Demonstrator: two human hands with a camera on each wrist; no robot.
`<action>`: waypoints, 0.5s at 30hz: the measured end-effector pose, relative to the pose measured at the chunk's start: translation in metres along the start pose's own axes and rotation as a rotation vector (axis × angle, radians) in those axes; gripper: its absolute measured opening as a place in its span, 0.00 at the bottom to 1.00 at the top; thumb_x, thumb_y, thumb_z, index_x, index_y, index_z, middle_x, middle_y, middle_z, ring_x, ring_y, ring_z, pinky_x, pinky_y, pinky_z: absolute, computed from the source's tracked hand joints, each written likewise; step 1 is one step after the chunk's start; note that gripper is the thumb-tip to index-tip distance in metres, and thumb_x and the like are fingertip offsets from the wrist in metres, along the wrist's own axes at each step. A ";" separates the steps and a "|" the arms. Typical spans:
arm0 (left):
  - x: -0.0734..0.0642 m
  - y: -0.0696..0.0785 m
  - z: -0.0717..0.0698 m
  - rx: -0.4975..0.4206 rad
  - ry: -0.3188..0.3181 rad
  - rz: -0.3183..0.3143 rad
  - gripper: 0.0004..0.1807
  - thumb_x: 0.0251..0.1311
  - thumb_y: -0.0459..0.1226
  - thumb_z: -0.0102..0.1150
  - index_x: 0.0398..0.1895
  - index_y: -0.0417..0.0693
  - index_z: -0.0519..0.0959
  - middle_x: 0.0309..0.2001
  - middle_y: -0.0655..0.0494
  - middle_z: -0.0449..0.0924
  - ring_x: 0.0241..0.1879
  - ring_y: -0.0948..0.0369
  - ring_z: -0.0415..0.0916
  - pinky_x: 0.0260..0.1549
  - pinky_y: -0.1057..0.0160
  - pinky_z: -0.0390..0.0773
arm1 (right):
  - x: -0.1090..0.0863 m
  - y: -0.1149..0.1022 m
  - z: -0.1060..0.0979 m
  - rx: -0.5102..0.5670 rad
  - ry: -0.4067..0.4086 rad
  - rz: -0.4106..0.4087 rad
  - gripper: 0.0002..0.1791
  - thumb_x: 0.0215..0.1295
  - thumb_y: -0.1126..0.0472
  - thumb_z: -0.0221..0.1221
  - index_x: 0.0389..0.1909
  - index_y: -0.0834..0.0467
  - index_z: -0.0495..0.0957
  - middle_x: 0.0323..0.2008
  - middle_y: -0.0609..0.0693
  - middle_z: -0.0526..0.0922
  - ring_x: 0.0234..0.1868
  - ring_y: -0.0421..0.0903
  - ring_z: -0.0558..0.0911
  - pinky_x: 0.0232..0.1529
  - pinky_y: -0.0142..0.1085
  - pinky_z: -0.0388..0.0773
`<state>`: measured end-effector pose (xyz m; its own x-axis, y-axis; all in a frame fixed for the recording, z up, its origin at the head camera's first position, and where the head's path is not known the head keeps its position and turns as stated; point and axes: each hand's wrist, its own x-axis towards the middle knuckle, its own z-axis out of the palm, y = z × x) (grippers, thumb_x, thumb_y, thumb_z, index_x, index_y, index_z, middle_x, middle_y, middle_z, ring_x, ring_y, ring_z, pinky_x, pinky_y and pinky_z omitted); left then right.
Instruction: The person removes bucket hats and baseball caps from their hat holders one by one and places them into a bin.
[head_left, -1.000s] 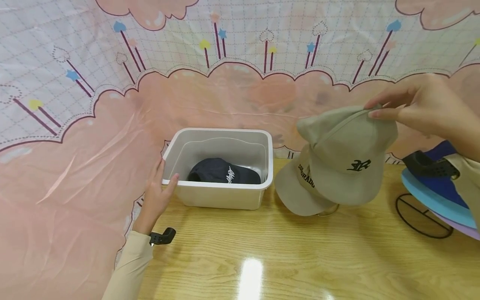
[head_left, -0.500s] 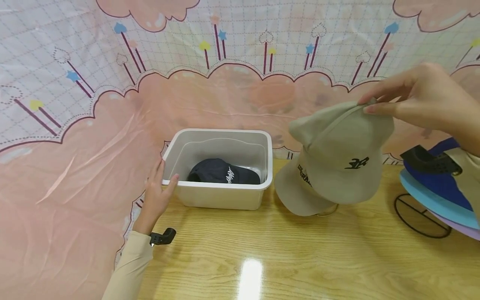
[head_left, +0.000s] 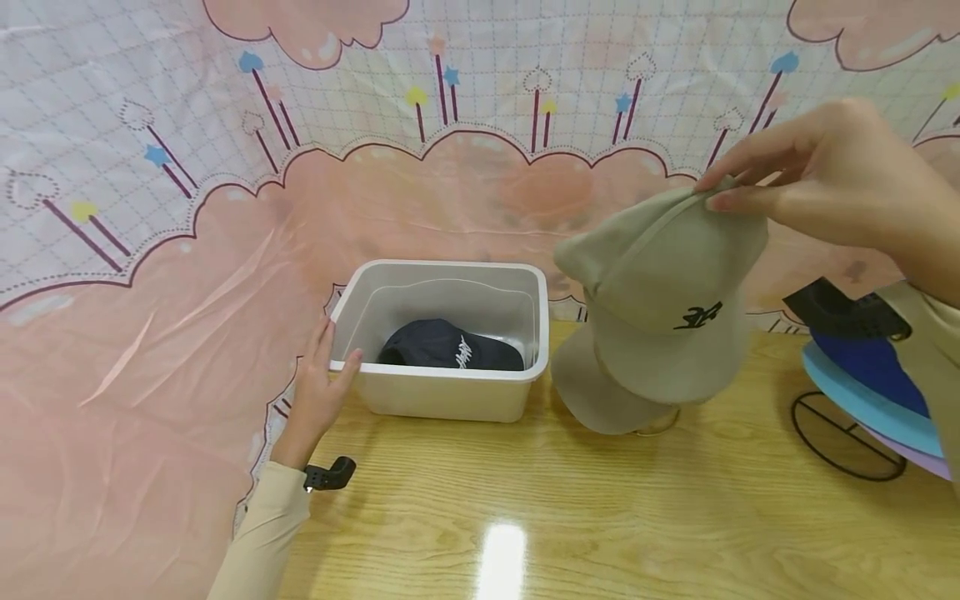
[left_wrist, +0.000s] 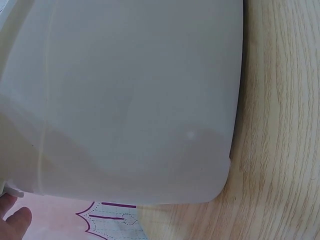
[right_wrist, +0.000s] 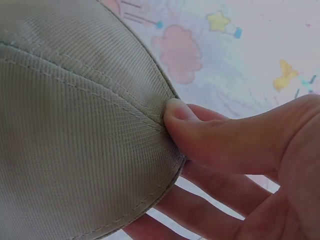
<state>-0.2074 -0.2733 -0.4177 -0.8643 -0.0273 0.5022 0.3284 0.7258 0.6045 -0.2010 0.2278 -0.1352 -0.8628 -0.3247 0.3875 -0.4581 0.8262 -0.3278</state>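
Note:
My right hand [head_left: 832, 183] pinches the top of a beige baseball cap [head_left: 660, 292] between thumb and fingers; its crown is drawn up and a dark emblem faces me. In the right wrist view, the thumb presses on the cap's ribbed, stitched cloth [right_wrist: 90, 130]. Partly behind it sits a second beige cap [head_left: 592, 392], its lettering now covered. At the front left corner of a pale grey plastic bin [head_left: 435, 396], my left hand [head_left: 318, 400] rests with fairly straight fingers along the rim. A dark navy cap [head_left: 423, 342] with white script lies inside the bin.
On the right, a black wire stand [head_left: 847, 446] bears stacked hats, with a light blue brim [head_left: 870, 383] and dark blue cloth above. Under the second beige cap a thin ring base [head_left: 660, 423] shows. A pink patterned cloth [head_left: 465, 192] hangs behind the wooden table [head_left: 570, 517].
My right hand has moved up and left, lifting the beige cap with it. That cap now covers the lettering on the second one. My left hand stays at the bin.

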 end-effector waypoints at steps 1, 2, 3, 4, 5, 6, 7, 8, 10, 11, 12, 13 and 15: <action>0.000 -0.001 0.000 0.001 0.002 0.002 0.38 0.65 0.45 0.53 0.70 0.31 0.54 0.72 0.42 0.49 0.69 0.42 0.49 0.63 0.39 0.54 | 0.001 -0.002 0.000 0.001 0.005 -0.011 0.11 0.57 0.67 0.63 0.36 0.48 0.87 0.31 0.35 0.83 0.30 0.27 0.78 0.27 0.17 0.72; 0.000 -0.001 0.000 0.000 0.004 0.003 0.38 0.65 0.45 0.53 0.70 0.31 0.54 0.72 0.42 0.49 0.69 0.42 0.49 0.63 0.40 0.53 | 0.002 -0.005 0.000 0.008 0.009 -0.018 0.11 0.58 0.67 0.63 0.36 0.48 0.87 0.31 0.36 0.84 0.30 0.28 0.78 0.27 0.17 0.71; 0.000 -0.002 -0.001 0.001 0.004 0.003 0.38 0.65 0.45 0.53 0.70 0.31 0.54 0.72 0.42 0.49 0.69 0.42 0.49 0.63 0.40 0.53 | 0.003 -0.008 0.001 0.014 0.012 -0.024 0.11 0.58 0.67 0.62 0.36 0.48 0.86 0.31 0.36 0.84 0.31 0.29 0.78 0.28 0.17 0.71; 0.000 -0.002 -0.001 0.001 0.003 0.004 0.38 0.65 0.45 0.53 0.70 0.31 0.54 0.72 0.42 0.49 0.69 0.42 0.49 0.63 0.40 0.53 | 0.004 -0.010 0.001 0.009 0.024 -0.041 0.10 0.58 0.67 0.62 0.36 0.49 0.86 0.32 0.37 0.83 0.32 0.29 0.78 0.29 0.16 0.71; 0.000 -0.002 -0.001 0.001 0.003 0.004 0.38 0.65 0.45 0.53 0.70 0.31 0.54 0.72 0.42 0.49 0.69 0.42 0.49 0.63 0.40 0.53 | 0.006 -0.013 0.001 0.012 0.034 -0.046 0.10 0.58 0.66 0.63 0.36 0.49 0.87 0.32 0.36 0.83 0.32 0.29 0.78 0.29 0.16 0.71; 0.000 -0.003 -0.001 0.003 0.002 0.004 0.38 0.65 0.45 0.53 0.70 0.31 0.54 0.72 0.42 0.49 0.69 0.42 0.49 0.63 0.40 0.53 | 0.007 -0.017 0.001 0.020 0.047 -0.056 0.09 0.58 0.65 0.63 0.36 0.49 0.87 0.32 0.37 0.84 0.32 0.30 0.79 0.30 0.16 0.71; 0.000 -0.003 -0.001 0.003 0.002 0.005 0.38 0.65 0.45 0.53 0.70 0.31 0.54 0.72 0.42 0.49 0.69 0.42 0.49 0.63 0.40 0.53 | 0.007 -0.020 0.002 0.033 0.058 -0.061 0.09 0.58 0.65 0.63 0.36 0.50 0.87 0.32 0.36 0.84 0.32 0.30 0.79 0.31 0.16 0.71; 0.000 -0.003 -0.001 0.002 0.004 0.007 0.38 0.65 0.45 0.53 0.70 0.31 0.54 0.72 0.42 0.49 0.69 0.42 0.49 0.63 0.40 0.53 | 0.008 -0.024 0.002 0.027 0.073 -0.075 0.08 0.58 0.64 0.64 0.36 0.50 0.87 0.32 0.36 0.83 0.32 0.30 0.79 0.31 0.16 0.71; 0.000 -0.003 -0.001 -0.002 0.006 0.010 0.38 0.65 0.45 0.54 0.70 0.30 0.55 0.72 0.41 0.49 0.69 0.42 0.49 0.63 0.40 0.53 | 0.009 -0.031 0.004 0.008 0.108 -0.093 0.07 0.57 0.61 0.65 0.36 0.49 0.87 0.32 0.36 0.83 0.32 0.32 0.78 0.30 0.16 0.70; 0.000 -0.003 0.000 -0.003 0.008 0.013 0.38 0.65 0.44 0.54 0.69 0.30 0.55 0.72 0.41 0.50 0.69 0.42 0.49 0.63 0.40 0.53 | 0.010 -0.034 0.006 0.004 0.121 -0.103 0.06 0.57 0.60 0.65 0.36 0.49 0.87 0.33 0.37 0.83 0.31 0.32 0.78 0.30 0.17 0.70; 0.000 -0.004 -0.001 -0.008 0.009 0.014 0.38 0.65 0.44 0.54 0.69 0.30 0.55 0.72 0.41 0.50 0.69 0.42 0.49 0.63 0.40 0.53 | 0.010 -0.038 0.008 -0.012 0.138 -0.124 0.06 0.57 0.60 0.65 0.36 0.48 0.87 0.33 0.39 0.84 0.31 0.33 0.78 0.29 0.18 0.70; 0.000 -0.004 -0.001 -0.010 0.010 0.016 0.38 0.64 0.44 0.54 0.69 0.30 0.55 0.72 0.41 0.50 0.69 0.42 0.49 0.63 0.40 0.54 | 0.011 -0.042 0.010 -0.013 0.153 -0.140 0.06 0.57 0.60 0.65 0.35 0.48 0.87 0.32 0.40 0.84 0.30 0.32 0.78 0.29 0.18 0.70; 0.000 -0.004 -0.001 -0.011 0.010 0.017 0.38 0.64 0.44 0.54 0.69 0.29 0.55 0.72 0.40 0.50 0.69 0.42 0.50 0.62 0.40 0.54 | 0.013 -0.050 0.015 -0.019 0.181 -0.181 0.06 0.57 0.62 0.65 0.34 0.49 0.87 0.32 0.44 0.85 0.29 0.31 0.78 0.29 0.19 0.70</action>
<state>-0.2084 -0.2766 -0.4191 -0.8545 -0.0217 0.5190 0.3477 0.7183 0.6026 -0.1925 0.1755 -0.1264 -0.7139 -0.3822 0.5867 -0.5965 0.7708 -0.2237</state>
